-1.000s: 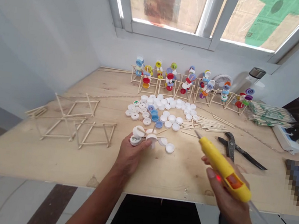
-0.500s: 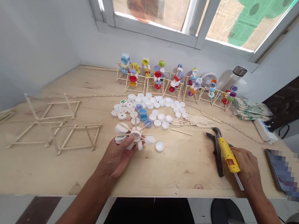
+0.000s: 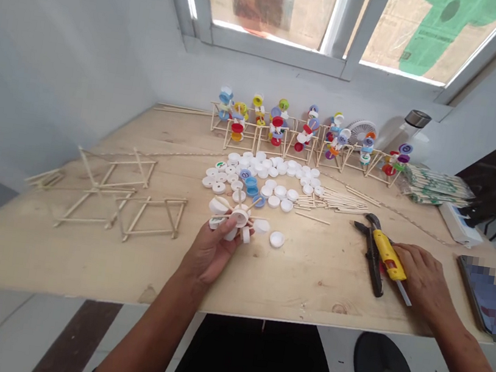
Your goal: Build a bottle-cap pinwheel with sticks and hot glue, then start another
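Note:
My left hand [image 3: 211, 248] pinches a wheel of white bottle caps and sticks [image 3: 240, 216], with its thumb on the middle cap. The caps stand out around that centre on short sticks. A single white bottle cap [image 3: 277, 239] lies just right of the wheel. On the right, my right hand [image 3: 421, 281] is closed at the side of a yellow glue gun [image 3: 388, 255]; its fingertips are partly hidden. A clear glue stick pokes out of the gun's rear. Black-handled pliers [image 3: 373, 262] lie against the gun's left side.
Several loose caps [image 3: 260, 166] and thin sticks [image 3: 338, 202] spread across the middle. Stick frames [image 3: 153, 219] stand left. Finished coloured cap wheels on stands [image 3: 276, 131] line the back, near a fan [image 3: 360, 134] and bottle [image 3: 405, 134]. A phone [image 3: 475, 292] and power strip [image 3: 459, 225] sit right.
The camera view has turned a little, so the scene sits further right. Both hands stay at the same things, and the glue gun and the pliers keep their places beside each other.

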Action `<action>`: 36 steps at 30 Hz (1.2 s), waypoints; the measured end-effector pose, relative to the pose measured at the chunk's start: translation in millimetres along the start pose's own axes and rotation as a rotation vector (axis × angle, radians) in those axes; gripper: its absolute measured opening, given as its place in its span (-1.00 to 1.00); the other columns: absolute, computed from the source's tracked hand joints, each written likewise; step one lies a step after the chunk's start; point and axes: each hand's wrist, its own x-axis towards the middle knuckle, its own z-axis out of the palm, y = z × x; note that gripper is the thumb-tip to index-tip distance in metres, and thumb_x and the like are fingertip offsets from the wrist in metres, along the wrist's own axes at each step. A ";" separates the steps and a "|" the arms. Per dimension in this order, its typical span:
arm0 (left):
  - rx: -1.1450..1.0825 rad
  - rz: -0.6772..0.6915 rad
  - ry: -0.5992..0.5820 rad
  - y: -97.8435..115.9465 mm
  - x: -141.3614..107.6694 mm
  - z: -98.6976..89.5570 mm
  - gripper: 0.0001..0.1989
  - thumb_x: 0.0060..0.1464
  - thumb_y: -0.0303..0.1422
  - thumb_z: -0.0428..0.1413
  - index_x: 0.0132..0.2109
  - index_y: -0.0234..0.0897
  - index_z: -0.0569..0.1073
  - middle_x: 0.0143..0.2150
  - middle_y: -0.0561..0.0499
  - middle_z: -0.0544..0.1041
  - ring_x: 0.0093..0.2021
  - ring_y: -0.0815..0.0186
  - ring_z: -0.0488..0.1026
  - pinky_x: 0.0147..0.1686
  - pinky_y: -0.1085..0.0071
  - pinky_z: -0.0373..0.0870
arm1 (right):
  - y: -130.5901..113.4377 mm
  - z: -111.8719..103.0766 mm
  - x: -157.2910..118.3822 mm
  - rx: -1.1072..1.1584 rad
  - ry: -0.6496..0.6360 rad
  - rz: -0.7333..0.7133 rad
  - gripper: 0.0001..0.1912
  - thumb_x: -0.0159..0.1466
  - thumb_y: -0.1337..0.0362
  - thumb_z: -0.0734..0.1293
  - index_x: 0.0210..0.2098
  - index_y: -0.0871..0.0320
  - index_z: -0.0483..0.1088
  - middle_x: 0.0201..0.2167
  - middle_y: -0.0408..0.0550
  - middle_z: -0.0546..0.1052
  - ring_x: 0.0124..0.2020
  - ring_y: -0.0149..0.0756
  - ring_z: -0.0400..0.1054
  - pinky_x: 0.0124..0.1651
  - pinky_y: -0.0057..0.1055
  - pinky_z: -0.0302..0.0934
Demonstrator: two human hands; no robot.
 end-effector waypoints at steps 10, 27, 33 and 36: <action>-0.005 -0.004 -0.025 -0.5 1.5 -3.4 -0.72 -0.23 -0.39 0.34 -0.31 -0.33 0.47 -0.35 0.01 0.55 -0.32 0.33 0.50 -0.25 0.38 0.45 | -10.3 -34.9 4.7 0.108 0.148 0.106 -0.61 0.24 0.14 0.18 0.02 0.12 0.34 -0.06 0.20 0.46 -0.05 0.04 0.33 -0.05 -0.06 0.18; 0.135 0.079 -0.002 -5.9 -9.1 -9.1 -0.68 -0.27 -0.39 0.35 -0.29 -0.32 0.48 -0.33 0.02 0.52 -0.26 0.31 0.47 -0.21 0.42 0.39 | -209.7 -17.9 112.3 0.526 -0.105 -0.048 -0.77 0.21 0.24 0.30 -0.13 0.13 0.39 -0.25 0.07 0.45 -0.17 -0.07 0.33 -0.19 -0.19 0.25; 0.157 0.071 -0.001 -3.5 -8.8 -8.2 -0.65 -0.28 -0.38 0.35 -0.26 -0.30 0.47 -0.37 0.05 0.51 -0.31 0.34 0.45 -0.24 0.42 0.34 | -192.9 -21.2 113.2 0.898 -0.106 0.063 -0.74 0.24 0.22 0.27 -0.10 0.13 0.40 -0.23 -0.02 0.46 -0.24 -0.24 0.33 -0.16 -0.27 0.25; 0.199 0.065 -0.002 -3.1 -9.2 -7.1 -0.62 -0.32 -0.36 0.36 -0.26 -0.30 0.47 -0.39 0.05 0.50 -0.35 0.34 0.43 -0.27 0.42 0.33 | -182.7 -32.4 113.5 1.150 -0.121 0.096 -0.69 0.24 0.17 0.29 -0.04 0.11 0.40 -0.18 -0.04 0.47 -0.26 -0.31 0.33 -0.15 -0.30 0.26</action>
